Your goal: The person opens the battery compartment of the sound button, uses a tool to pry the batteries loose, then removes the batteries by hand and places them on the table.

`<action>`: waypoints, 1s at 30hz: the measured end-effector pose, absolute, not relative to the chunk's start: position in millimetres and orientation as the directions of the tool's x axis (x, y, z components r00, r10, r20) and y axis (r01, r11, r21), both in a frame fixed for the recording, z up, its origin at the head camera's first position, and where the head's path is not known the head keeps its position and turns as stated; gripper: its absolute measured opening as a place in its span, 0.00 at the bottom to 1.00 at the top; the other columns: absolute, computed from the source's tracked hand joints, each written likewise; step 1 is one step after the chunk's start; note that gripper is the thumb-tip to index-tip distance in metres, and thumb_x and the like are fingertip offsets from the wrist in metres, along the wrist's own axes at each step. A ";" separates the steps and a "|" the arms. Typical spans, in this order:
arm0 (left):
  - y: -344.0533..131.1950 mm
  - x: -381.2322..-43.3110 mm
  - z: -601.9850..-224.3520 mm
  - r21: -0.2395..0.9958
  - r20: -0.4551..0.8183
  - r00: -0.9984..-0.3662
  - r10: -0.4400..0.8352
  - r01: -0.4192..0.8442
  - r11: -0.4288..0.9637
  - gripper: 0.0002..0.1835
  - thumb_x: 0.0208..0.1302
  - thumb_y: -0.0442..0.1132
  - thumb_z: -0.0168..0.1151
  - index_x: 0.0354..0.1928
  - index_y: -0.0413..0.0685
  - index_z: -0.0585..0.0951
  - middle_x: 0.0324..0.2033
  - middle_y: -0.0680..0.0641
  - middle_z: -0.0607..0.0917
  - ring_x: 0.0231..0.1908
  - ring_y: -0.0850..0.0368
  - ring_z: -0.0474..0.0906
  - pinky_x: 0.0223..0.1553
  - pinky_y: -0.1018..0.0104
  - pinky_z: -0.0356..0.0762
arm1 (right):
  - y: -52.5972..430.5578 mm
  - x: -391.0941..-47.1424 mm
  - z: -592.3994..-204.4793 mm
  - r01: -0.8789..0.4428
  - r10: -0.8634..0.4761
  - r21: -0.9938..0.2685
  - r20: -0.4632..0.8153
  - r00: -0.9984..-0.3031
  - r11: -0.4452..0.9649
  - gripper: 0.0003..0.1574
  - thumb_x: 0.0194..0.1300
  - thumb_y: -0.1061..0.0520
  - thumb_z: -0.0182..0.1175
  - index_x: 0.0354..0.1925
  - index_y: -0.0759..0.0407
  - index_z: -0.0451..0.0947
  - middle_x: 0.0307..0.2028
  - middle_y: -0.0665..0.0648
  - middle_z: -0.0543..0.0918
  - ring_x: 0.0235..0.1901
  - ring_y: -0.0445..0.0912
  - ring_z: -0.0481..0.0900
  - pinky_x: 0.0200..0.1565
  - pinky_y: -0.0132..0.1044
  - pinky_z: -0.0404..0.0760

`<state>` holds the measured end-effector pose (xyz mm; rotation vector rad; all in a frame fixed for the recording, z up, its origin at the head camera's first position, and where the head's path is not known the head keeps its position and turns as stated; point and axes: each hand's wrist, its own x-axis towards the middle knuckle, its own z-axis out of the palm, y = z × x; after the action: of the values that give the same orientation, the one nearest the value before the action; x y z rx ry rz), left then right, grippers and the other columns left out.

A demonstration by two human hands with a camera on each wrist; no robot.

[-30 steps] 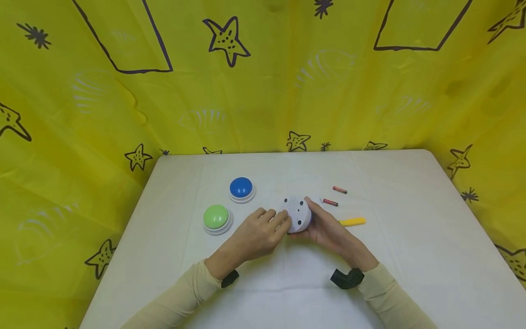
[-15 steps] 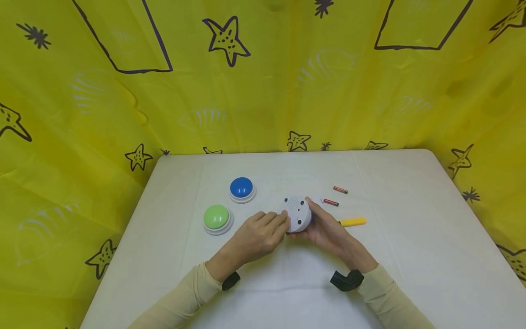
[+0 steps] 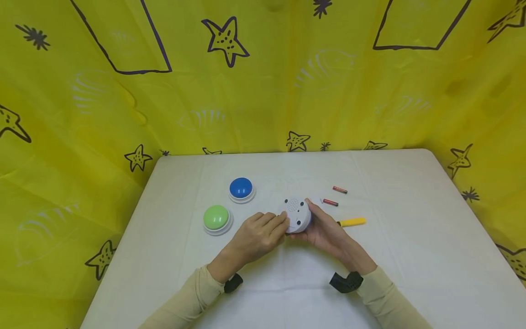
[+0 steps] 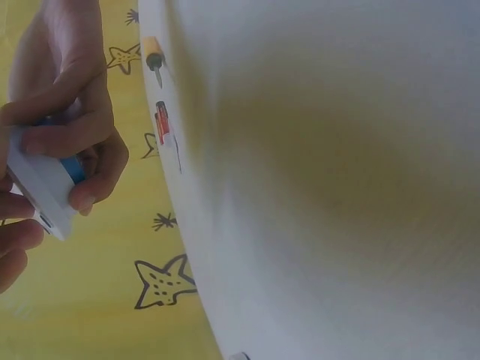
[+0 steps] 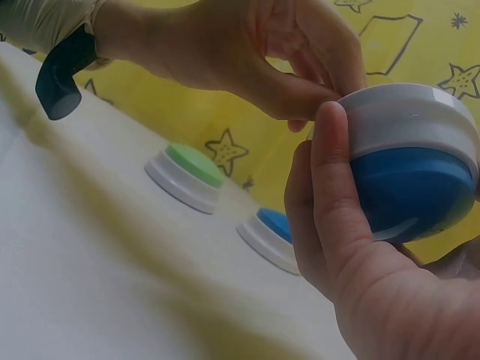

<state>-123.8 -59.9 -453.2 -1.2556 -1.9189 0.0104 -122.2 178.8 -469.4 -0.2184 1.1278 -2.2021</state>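
Observation:
Near the middle of the table, my right hand [image 3: 326, 233] grips a round white and blue buzzer button [image 3: 297, 214] held upside down. Its underside, with speaker holes and dark feet, faces up in the head view. In the right wrist view its blue dome [image 5: 416, 191] points down, with my fingers around the side. My left hand [image 3: 259, 235] has curled fingers that pinch the buzzer's left edge. In the left wrist view, left fingertips [image 4: 19, 236] lie beside the white base [image 4: 49, 180]. Whether a small piece sits between those fingertips is hidden.
A green buzzer [image 3: 216, 217] and a blue buzzer [image 3: 241, 188] stand left of my hands. On the right lie two red batteries [image 3: 339, 189] and a yellow-handled screwdriver [image 3: 352, 222]. A small pale piece [image 4: 169, 140] lies by one battery. Behind the table hangs a yellow curtain [image 3: 263, 100].
The held buzzer has tilted very slightly and my left wrist has shifted a little to the right. Both hands keep their hold, and the things on the table stay put.

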 end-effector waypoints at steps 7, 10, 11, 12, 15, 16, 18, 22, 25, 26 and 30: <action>-61.2 -124.9 -456.4 -0.372 0.653 -0.169 0.738 0.777 0.507 0.13 0.64 0.43 0.67 0.47 0.46 0.89 0.44 0.51 0.93 0.36 0.60 0.87 0.36 0.71 0.83 | 179.3 -121.0 -469.6 0.486 -0.615 -0.755 -0.141 -0.776 -0.440 0.40 0.86 0.39 0.29 0.82 0.56 0.34 0.65 0.56 0.73 0.56 0.47 0.83 0.54 0.42 0.86; -61.3 -126.1 -457.5 -0.354 0.669 -0.172 0.724 0.783 0.512 0.12 0.64 0.42 0.66 0.47 0.47 0.89 0.44 0.52 0.93 0.36 0.60 0.87 0.36 0.71 0.84 | 179.3 -120.8 -469.6 0.486 -0.611 -0.754 -0.143 -0.778 -0.442 0.39 0.86 0.39 0.29 0.81 0.56 0.36 0.65 0.56 0.73 0.56 0.48 0.83 0.54 0.42 0.86; -61.2 -126.4 -457.6 -0.348 0.673 -0.174 0.719 0.783 0.515 0.12 0.64 0.42 0.66 0.46 0.47 0.89 0.43 0.52 0.93 0.36 0.60 0.87 0.36 0.70 0.84 | 179.3 -120.7 -469.5 0.486 -0.611 -0.754 -0.144 -0.779 -0.442 0.39 0.86 0.39 0.29 0.81 0.55 0.36 0.65 0.56 0.73 0.56 0.48 0.84 0.54 0.42 0.86; -61.1 -126.5 -457.5 -0.342 0.677 -0.177 0.714 0.784 0.518 0.12 0.64 0.41 0.65 0.46 0.47 0.89 0.43 0.52 0.93 0.36 0.60 0.87 0.35 0.70 0.84 | 179.2 -120.7 -469.5 0.487 -0.610 -0.752 -0.145 -0.779 -0.443 0.39 0.86 0.38 0.30 0.81 0.55 0.36 0.65 0.56 0.73 0.56 0.49 0.84 0.54 0.42 0.86; -60.5 -125.9 -456.0 -0.318 0.684 -0.199 0.702 0.785 0.532 0.12 0.64 0.40 0.64 0.46 0.47 0.89 0.43 0.53 0.93 0.35 0.59 0.87 0.35 0.70 0.84 | 179.5 -120.7 -469.5 0.487 -0.610 -0.751 -0.142 -0.779 -0.447 0.38 0.86 0.39 0.29 0.81 0.55 0.36 0.65 0.56 0.73 0.56 0.49 0.84 0.54 0.42 0.86; -60.5 -125.3 -455.3 -0.310 0.684 -0.208 0.699 0.784 0.537 0.11 0.65 0.40 0.64 0.46 0.48 0.90 0.42 0.53 0.93 0.35 0.59 0.87 0.34 0.70 0.84 | 179.7 -120.7 -469.7 0.487 -0.611 -0.751 -0.142 -0.779 -0.447 0.38 0.86 0.39 0.29 0.81 0.55 0.37 0.65 0.56 0.73 0.56 0.49 0.84 0.54 0.42 0.86; -60.9 -124.3 -453.2 -0.299 0.684 -0.223 0.695 0.783 0.545 0.11 0.64 0.39 0.63 0.46 0.48 0.90 0.41 0.54 0.93 0.36 0.59 0.86 0.34 0.70 0.84 | 180.0 -120.7 -470.3 0.487 -0.611 -0.749 -0.139 -0.779 -0.450 0.38 0.86 0.39 0.29 0.81 0.55 0.37 0.65 0.56 0.74 0.56 0.49 0.84 0.54 0.42 0.86; -62.4 -123.9 -450.8 -0.298 0.687 -0.227 0.690 0.778 0.553 0.11 0.67 0.38 0.60 0.44 0.48 0.89 0.39 0.55 0.93 0.35 0.59 0.86 0.32 0.71 0.83 | 180.7 -119.4 -471.1 0.494 -0.608 -0.744 -0.149 -0.780 -0.451 0.38 0.86 0.39 0.30 0.81 0.55 0.37 0.66 0.57 0.72 0.58 0.51 0.83 0.54 0.42 0.87; -62.9 -124.7 -450.4 -0.309 0.694 -0.217 0.686 0.771 0.557 0.12 0.70 0.37 0.57 0.43 0.47 0.89 0.36 0.55 0.93 0.33 0.59 0.85 0.31 0.71 0.82 | 180.9 -118.2 -471.2 0.508 -0.604 -0.734 -0.167 -0.779 -0.451 0.39 0.86 0.39 0.32 0.82 0.54 0.36 0.69 0.59 0.68 0.59 0.51 0.82 0.55 0.43 0.86; -63.0 -125.0 -449.9 -0.311 0.697 -0.214 0.685 0.769 0.558 0.12 0.71 0.37 0.56 0.43 0.47 0.89 0.36 0.54 0.93 0.33 0.59 0.85 0.31 0.71 0.82 | 180.9 -118.0 -471.3 0.512 -0.604 -0.732 -0.172 -0.778 -0.451 0.40 0.86 0.39 0.33 0.82 0.54 0.35 0.71 0.60 0.66 0.59 0.51 0.82 0.55 0.43 0.86; -62.5 -125.8 -447.5 -0.317 0.700 -0.217 0.681 0.760 0.568 0.12 0.71 0.36 0.55 0.42 0.47 0.89 0.34 0.54 0.92 0.32 0.59 0.85 0.31 0.71 0.82 | 180.9 -117.5 -472.2 0.524 -0.605 -0.722 -0.184 -0.775 -0.452 0.41 0.86 0.38 0.34 0.83 0.53 0.34 0.72 0.61 0.63 0.60 0.51 0.81 0.57 0.43 0.86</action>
<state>-125.8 -62.5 -447.5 -1.1588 -1.9505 -0.1176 -117.5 180.9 -472.2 -0.1309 1.0583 -2.2225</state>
